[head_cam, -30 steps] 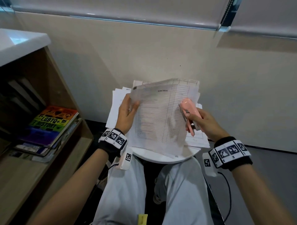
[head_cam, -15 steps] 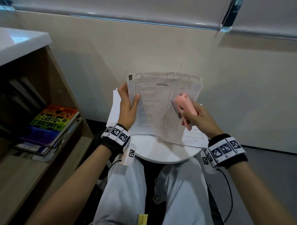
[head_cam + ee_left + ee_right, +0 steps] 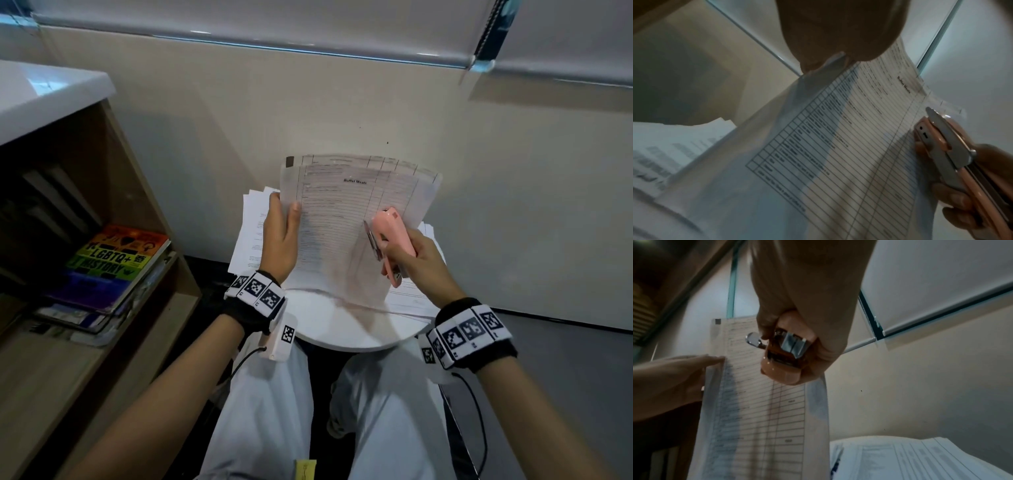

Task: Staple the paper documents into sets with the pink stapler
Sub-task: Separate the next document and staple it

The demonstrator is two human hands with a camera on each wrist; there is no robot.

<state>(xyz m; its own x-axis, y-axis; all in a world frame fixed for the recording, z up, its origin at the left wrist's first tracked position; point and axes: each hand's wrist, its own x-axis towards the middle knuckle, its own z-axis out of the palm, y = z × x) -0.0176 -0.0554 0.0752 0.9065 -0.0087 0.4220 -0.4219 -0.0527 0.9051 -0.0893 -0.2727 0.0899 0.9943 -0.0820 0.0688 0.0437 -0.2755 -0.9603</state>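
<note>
Your left hand pinches a set of printed sheets upright above the round tabletop. Right-hand fingers wrap the pink stapler, just beside the sheets' right edge, mouth not yet over a corner. No staple visible; loose papers below look unstapled. Most work remains.

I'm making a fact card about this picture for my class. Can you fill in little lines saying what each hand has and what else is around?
Left hand: holds the paper sheets upright by their left edge
Right hand: grips the pink stapler, beside the sheets' right edge
Stapler on paper: cannot tell if it is biting yet
Table: small, round, white, with more papers lying on it
Shelf: on the left, holding a rainbow book
</note>
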